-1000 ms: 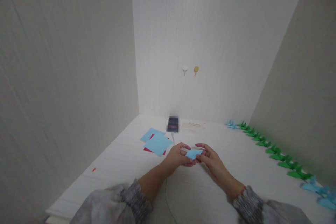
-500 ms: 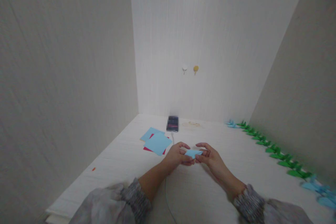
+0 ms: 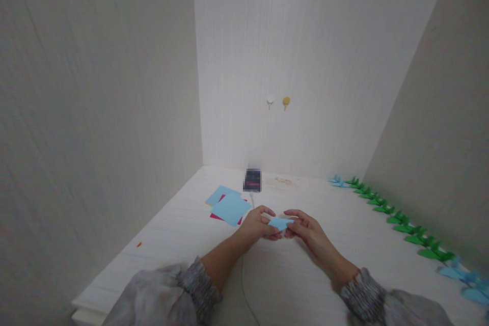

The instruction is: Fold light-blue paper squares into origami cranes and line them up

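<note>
My left hand and my right hand meet above the white table, both pinching one small folded piece of light blue paper. The left fingers grip its left end, the right fingers its right end. The paper is held just off the tabletop, roughly level. Grey patterned sleeves cover both forearms near the bottom edge.
A loose stack of light blue and red paper squares lies behind my left hand. A phone leans at the back wall with a cable running toward me. Green folded paper figures line the right wall, with blue ones at the near end. Two hooks hang on the wall.
Both hands with the blue paper stay almost in place; the paper sits slightly flatter between the fingertips than a second ago.
</note>
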Demonstrator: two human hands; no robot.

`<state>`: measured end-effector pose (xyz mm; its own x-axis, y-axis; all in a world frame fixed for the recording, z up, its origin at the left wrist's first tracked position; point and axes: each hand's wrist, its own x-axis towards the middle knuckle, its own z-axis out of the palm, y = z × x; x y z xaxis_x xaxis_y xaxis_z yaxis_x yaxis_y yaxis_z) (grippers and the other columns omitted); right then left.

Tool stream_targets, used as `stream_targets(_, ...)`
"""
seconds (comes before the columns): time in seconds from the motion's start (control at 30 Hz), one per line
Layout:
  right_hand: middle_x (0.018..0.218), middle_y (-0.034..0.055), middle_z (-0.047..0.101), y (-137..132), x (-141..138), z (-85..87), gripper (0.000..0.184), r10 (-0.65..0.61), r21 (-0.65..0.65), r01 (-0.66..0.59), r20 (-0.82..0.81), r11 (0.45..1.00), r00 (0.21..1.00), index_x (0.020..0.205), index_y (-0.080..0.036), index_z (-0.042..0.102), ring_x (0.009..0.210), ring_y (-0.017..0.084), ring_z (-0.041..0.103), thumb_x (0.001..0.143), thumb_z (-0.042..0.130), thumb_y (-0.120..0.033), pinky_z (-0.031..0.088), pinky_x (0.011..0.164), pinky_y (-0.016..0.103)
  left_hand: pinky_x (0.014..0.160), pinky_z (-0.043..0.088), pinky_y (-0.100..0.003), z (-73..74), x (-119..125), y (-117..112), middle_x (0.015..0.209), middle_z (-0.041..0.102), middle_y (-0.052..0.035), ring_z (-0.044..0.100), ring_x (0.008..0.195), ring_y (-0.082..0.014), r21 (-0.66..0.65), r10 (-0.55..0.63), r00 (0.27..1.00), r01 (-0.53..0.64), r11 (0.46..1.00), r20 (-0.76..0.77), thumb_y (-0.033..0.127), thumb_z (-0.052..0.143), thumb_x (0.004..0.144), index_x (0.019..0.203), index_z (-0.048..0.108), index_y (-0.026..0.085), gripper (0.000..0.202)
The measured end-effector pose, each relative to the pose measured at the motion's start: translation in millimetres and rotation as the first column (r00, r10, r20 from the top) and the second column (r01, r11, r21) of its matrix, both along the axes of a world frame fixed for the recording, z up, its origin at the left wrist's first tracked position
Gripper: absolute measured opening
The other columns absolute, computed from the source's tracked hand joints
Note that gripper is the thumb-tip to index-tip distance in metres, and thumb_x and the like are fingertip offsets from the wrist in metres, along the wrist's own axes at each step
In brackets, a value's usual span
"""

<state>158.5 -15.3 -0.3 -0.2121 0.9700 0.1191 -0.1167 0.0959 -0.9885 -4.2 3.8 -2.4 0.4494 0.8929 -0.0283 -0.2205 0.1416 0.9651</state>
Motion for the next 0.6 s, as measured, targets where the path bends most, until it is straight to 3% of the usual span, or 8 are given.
stream_targets(0.13,0.063,-0.0009,0.059,-1,-6,-3.0,0.028,0.010,0.040,-0.013,0.095,0.999,0.995,0.080,-0.016,0.055,0.053,0.011,0.052,0.057,0.065,-0.028,0.040,0.053,0.023,0.056,0.047,-0.032,-2.1,1,-2,0.054,0.061,-0.0010,0.059,0.052,-0.0166,0.015,-0.056,0.998,0.056,0.998,-0.016,0.016,0.070,0.045,0.083,0.040,0.015,0.049)
stream_targets(0.3,0.052,-0.0023,0.055,2,-5,-10.3,0.018,-0.015,0.080,-0.003,0.219,0.997,0.976,0.065,-0.014,0.058,0.047,0.009,0.047,0.061,0.060,-0.032,0.035,0.048,0.021,0.052,0.046,-0.029,-6.8,1,-1,0.056,0.061,-0.0013,0.059,0.052,-0.0165,0.020,-0.119,0.990,0.121,0.993,-0.074,0.019,0.070,0.045,0.078,0.042,0.015,0.043)
stream_targets(0.43,0.047,-0.0047,0.050,3,-6,-9.1,0.017,-0.046,0.023,0.042,0.193,0.999,0.980,0.062,-0.014,0.055,0.042,0.007,0.043,0.057,0.063,-0.028,0.034,0.043,0.020,0.052,0.045,-0.027,-11.2,2,2,0.056,0.059,-0.0006,0.059,0.052,-0.0157,0.015,-0.044,0.994,0.046,0.999,-0.096,0.024,0.069,0.045,0.072,0.046,0.014,0.037)
stream_targets(0.6,0.045,-0.0054,0.049,6,-8,-13.4,0.018,-0.016,0.021,0.012,0.217,1.000,0.976,0.060,-0.015,0.051,0.040,0.006,0.044,0.060,0.061,-0.029,0.035,0.042,0.020,0.051,0.044,-0.025,-13.5,2,6,0.057,0.059,-0.0010,0.056,0.047,-0.0123,0.039,0.044,0.992,-0.039,0.998,-0.122,0.022,0.069,0.046,0.071,0.052,0.011,0.032)
